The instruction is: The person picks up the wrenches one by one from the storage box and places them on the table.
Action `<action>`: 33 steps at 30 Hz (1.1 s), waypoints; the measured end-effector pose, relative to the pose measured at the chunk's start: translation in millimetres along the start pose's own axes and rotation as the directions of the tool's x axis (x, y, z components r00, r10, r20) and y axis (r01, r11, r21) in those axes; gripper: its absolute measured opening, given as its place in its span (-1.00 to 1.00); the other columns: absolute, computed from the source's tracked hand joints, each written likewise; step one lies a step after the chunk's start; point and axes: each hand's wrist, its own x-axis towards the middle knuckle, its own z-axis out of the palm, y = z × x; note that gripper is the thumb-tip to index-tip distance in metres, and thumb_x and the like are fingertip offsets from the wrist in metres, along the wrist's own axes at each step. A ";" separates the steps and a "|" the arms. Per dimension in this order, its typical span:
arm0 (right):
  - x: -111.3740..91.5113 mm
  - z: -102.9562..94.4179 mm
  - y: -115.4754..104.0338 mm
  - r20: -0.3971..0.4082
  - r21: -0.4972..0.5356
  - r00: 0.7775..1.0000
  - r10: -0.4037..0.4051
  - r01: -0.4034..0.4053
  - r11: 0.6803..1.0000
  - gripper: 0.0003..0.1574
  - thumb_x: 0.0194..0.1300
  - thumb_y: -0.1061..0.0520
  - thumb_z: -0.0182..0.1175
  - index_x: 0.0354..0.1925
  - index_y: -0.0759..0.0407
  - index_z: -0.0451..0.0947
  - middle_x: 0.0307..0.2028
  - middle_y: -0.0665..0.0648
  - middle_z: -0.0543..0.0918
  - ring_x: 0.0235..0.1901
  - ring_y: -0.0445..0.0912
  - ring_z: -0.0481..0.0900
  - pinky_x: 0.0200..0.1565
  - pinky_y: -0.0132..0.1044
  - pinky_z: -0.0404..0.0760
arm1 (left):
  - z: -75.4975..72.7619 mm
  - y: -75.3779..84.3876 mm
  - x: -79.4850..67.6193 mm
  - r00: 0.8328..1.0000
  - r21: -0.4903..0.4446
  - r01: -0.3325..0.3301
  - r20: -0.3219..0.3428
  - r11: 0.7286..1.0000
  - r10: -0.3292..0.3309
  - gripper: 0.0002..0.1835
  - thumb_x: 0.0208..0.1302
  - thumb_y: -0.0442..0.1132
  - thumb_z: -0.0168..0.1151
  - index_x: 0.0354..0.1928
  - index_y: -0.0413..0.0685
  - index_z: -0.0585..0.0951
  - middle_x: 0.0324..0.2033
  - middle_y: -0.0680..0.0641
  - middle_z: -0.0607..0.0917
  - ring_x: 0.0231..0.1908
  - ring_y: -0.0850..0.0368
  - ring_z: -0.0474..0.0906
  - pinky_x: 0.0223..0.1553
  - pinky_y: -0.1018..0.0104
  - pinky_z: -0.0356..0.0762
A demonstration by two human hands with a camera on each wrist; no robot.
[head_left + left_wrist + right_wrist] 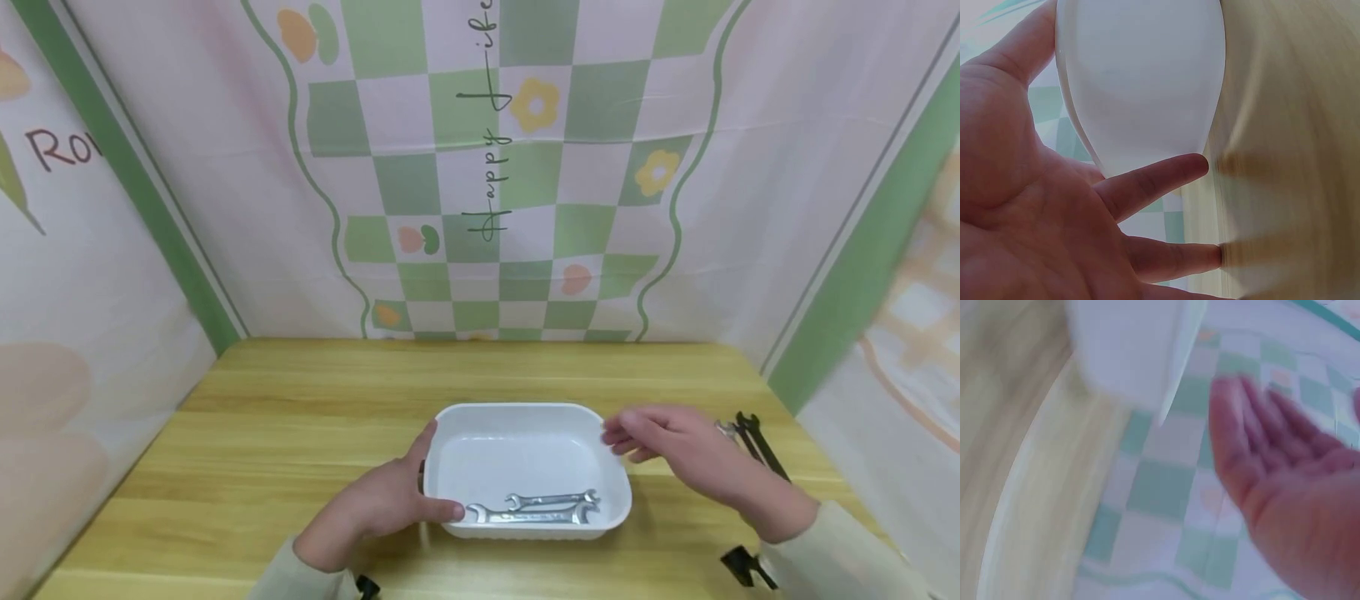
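Note:
A white tray (517, 467) sits on the wooden table. Silver open-end wrenches (532, 516) lie inside it along the near wall. My left hand (386, 500) holds the tray's left end, its thumb over the near-left rim and its index finger at the far-left corner. In the left wrist view, the middle finger (1154, 181) lies straight against the outer wall, and another finger reaches down to the tabletop. Just off the tray's right rim is my right hand (675, 446), fingers loosely bent, nothing held. It is blurred in the right wrist view, beside the tray's end (1129, 350).
Black wrenches (761, 446) and a silver wrench end (726, 429) lie on the table (322, 383) to the right, partly behind my right hand and forearm. A patterned curtain (480, 167) hangs behind the table's far edge. Black straps (742, 567) show near both sleeves.

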 end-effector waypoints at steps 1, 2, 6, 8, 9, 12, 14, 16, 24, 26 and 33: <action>5.4 2.2 -3.8 0.074 0.104 0.997 -0.027 0.019 0.994 -0.42 0.66 0.02 -0.24 0.11 0.44 0.54 -0.03 0.30 0.67 -0.06 0.16 0.64 -0.07 -0.06 0.63 | -0.1 -0.6 0.1 1.000 -0.001 -0.002 -0.001 1.000 0.002 0.37 -0.01 0.27 0.50 0.59 -0.08 -0.21 0.22 -0.39 0.49 0.03 -0.11 0.53 0.10 -0.18 0.40; 11.1 4.3 -6.9 0.147 0.182 0.988 -0.045 0.018 0.983 -0.39 0.67 0.03 -0.29 0.13 0.49 0.51 -0.01 0.34 0.65 -0.03 0.20 0.62 -0.03 -0.07 0.61 | -0.1 -1.0 0.2 1.000 -0.002 -0.004 -0.001 1.000 0.004 0.37 -0.01 0.27 0.50 0.59 -0.08 -0.21 0.22 -0.39 0.49 0.03 -0.11 0.53 0.10 -0.19 0.40; 33.8 17.7 -18.7 0.334 0.237 0.943 0.001 -0.085 0.968 -0.27 0.67 -0.10 -0.36 0.10 0.44 0.54 -0.03 0.34 0.66 -0.03 0.25 0.61 0.00 -0.02 0.59 | 0.1 -2.0 0.1 1.000 -0.001 -0.008 -0.006 1.000 0.008 0.38 -0.01 0.28 0.50 0.59 -0.08 -0.21 0.22 -0.40 0.49 0.03 -0.12 0.53 0.10 -0.19 0.40; 44.9 27.4 -22.8 0.377 0.198 0.923 0.073 -0.158 0.968 -0.24 0.64 -0.18 -0.31 0.05 0.39 0.58 -0.10 0.29 0.69 -0.08 0.22 0.64 -0.04 -0.01 0.60 | 0.4 -2.2 0.0 1.000 0.003 -0.011 -0.006 1.000 0.011 0.38 -0.01 0.29 0.49 0.59 -0.07 -0.21 0.21 -0.40 0.50 0.03 -0.12 0.53 0.09 -0.19 0.41; 49.9 32.7 -24.5 0.392 0.176 0.914 0.107 -0.189 0.966 -0.23 0.63 -0.21 -0.28 0.01 0.39 0.60 -0.14 0.27 0.70 -0.11 0.21 0.65 -0.06 0.00 0.61 | 0.5 -2.1 -0.1 1.000 0.003 -0.014 -0.007 1.000 0.014 0.38 -0.01 0.28 0.49 0.59 -0.07 -0.21 0.20 -0.41 0.51 0.02 -0.12 0.54 0.09 -0.19 0.41; 61.4 48.4 -27.7 0.439 0.091 0.870 0.223 -0.290 0.953 -0.20 0.58 -0.29 -0.20 -0.12 0.36 0.65 -0.26 0.23 0.72 -0.20 0.16 0.68 -0.13 0.00 0.63 | 0.8 -2.0 -0.5 1.000 0.005 -0.021 -0.008 1.000 0.022 0.38 -0.02 0.28 0.50 0.59 -0.07 -0.21 0.17 -0.40 0.53 -0.01 -0.10 0.55 0.07 -0.17 0.42; 66.5 56.9 -28.8 0.463 0.006 0.836 0.294 -0.335 0.942 -0.18 0.54 -0.34 -0.18 -0.21 0.31 0.68 -0.32 0.20 0.72 -0.25 0.11 0.68 -0.16 -0.02 0.63 | 0.7 -1.6 -0.7 1.000 0.001 -0.025 -0.008 1.000 0.025 0.38 -0.02 0.27 0.50 0.59 -0.08 -0.21 0.16 -0.40 0.54 -0.04 -0.08 0.55 0.05 -0.17 0.43; 69.9 63.2 -29.6 0.474 -0.072 0.808 0.351 -0.361 0.930 -0.17 0.52 -0.37 -0.16 -0.27 0.27 0.69 -0.36 0.18 0.72 -0.28 0.07 0.69 -0.17 -0.03 0.63 | 0.5 -1.2 -0.7 1.000 0.000 -0.024 -0.010 1.000 0.024 0.38 -0.02 0.27 0.51 0.59 -0.08 -0.20 0.16 -0.40 0.54 -0.06 -0.07 0.55 0.04 -0.16 0.44; 87.4 69.4 -26.0 0.468 -0.190 0.784 0.408 -0.362 0.913 -0.21 0.49 -0.39 -0.12 -0.21 0.22 0.69 -0.32 0.12 0.72 -0.23 0.00 0.68 -0.16 -0.05 0.62 | -0.4 -1.0 0.8 1.000 0.021 -0.013 -0.013 1.000 0.014 0.38 -0.03 0.30 0.50 0.59 -0.07 -0.20 0.19 -0.44 0.50 0.01 -0.14 0.55 0.07 -0.17 0.43; 91.7 67.8 -25.7 0.467 -0.203 0.786 0.405 -0.350 0.914 -0.24 0.49 -0.38 -0.10 -0.18 0.21 0.69 -0.28 0.10 0.71 -0.20 -0.01 0.66 -0.14 -0.04 0.62 | -0.5 -1.4 0.9 1.000 0.019 -0.012 -0.012 1.000 0.012 0.39 -0.04 0.30 0.50 0.60 -0.07 -0.20 0.19 -0.44 0.50 0.00 -0.14 0.55 0.06 -0.17 0.43; 104.9 59.7 -22.6 0.483 -0.196 0.771 0.415 -0.366 0.910 -0.30 0.48 -0.36 -0.04 -0.01 0.18 0.66 -0.11 0.12 0.67 -0.05 0.06 0.59 -0.03 0.08 0.55 | -1.2 -2.7 2.1 1.000 0.012 -0.013 -0.009 1.000 0.014 0.39 -0.03 0.28 0.51 0.59 -0.08 -0.21 0.18 -0.44 0.51 -0.03 -0.12 0.55 0.06 -0.19 0.43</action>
